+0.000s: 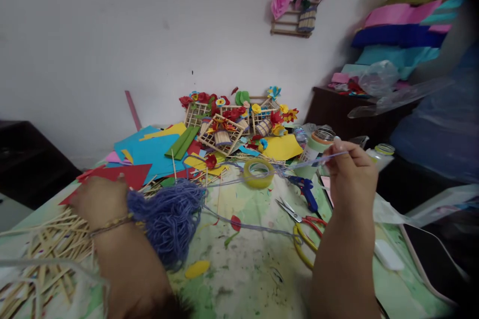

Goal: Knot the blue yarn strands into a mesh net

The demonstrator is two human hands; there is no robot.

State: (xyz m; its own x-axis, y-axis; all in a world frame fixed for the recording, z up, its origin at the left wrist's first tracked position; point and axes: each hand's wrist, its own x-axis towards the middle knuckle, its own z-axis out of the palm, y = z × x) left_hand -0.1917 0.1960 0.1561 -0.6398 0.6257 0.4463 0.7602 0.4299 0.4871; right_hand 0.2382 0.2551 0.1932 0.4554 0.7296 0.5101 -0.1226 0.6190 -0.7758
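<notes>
Pale wall (149,35) in the bg, w/ a patterned green-white table (254,269) under our hands. Past our R hand, a dark cabinet (344,117) w/ stacked colored sheets (396,35) on top. Beyond & btwn our hands, a cluster of small stick frames (221,134) w/ paper flowers, & blue paper (157,152) nearer the L side.

Purple yarn (172,219) sits in a loose heap just R of our L hand (103,199), close against the wrist; strands run from it across to our R hand (346,162). R thumb & index are pinched shut on a strand, held up off the table. L hand is blurry, palm down by the red paper (134,175); can't tell if it's open or gripping. Loose sticks (48,259) lie below & L of it.

Phone (430,259) is R of our R forearm. L of that forearm: scissors (290,211) w/ red & yellow handles, a 2nd yarn length reaching them, & a blue glue gun (307,192). Tape roll (258,173) is btwn our hands, nearer the R. Smallest: yellow oval (197,269) below the yarn, red petal (235,223) to its R.
</notes>
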